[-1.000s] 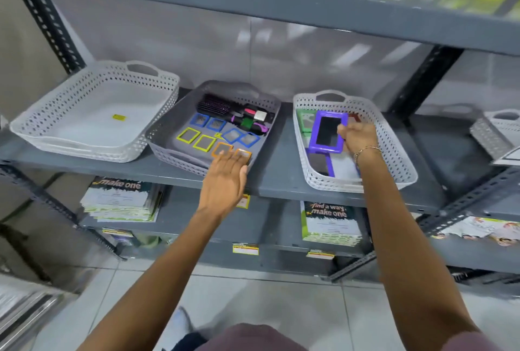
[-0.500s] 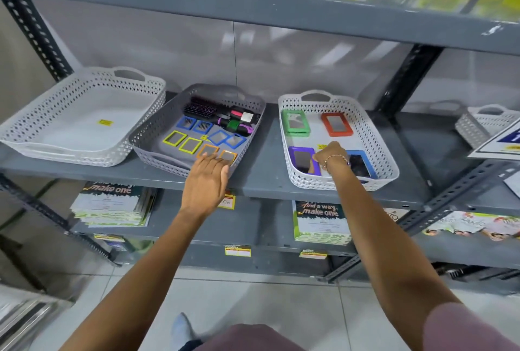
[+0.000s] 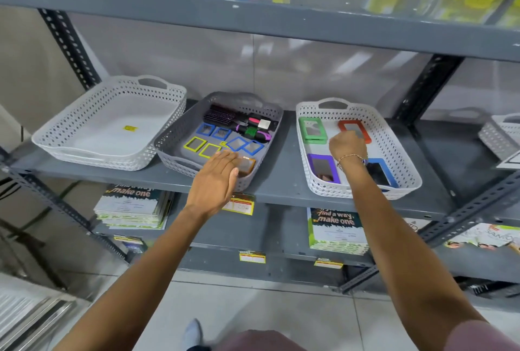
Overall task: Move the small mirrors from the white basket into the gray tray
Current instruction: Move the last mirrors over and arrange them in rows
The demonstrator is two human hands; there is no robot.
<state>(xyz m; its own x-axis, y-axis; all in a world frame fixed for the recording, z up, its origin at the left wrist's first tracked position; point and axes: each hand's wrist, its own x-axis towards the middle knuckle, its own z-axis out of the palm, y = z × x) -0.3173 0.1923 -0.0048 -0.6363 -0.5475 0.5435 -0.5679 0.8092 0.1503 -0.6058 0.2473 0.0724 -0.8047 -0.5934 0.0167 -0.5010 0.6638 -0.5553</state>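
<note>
Gleaming gray metal shelf (image 3: pixel 284 181), pale floor tiles (image 3: pixel 253 311), possibly a shop.

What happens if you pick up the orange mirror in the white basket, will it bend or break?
The orange mirror looks like a flat glass pane in a stiff plastic frame, so it probably won't bend. It seems thin and small, so likely light. The shiny face could crack if dropped, and lying flat in the white basket, it shouldn't roll.

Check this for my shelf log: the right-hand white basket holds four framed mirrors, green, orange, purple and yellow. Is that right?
Not quite. The head view shows the white basket holding a green mirror, an orange mirror, a purple mirror and a blue mirror, not a yellow one. The rest stands.
</note>
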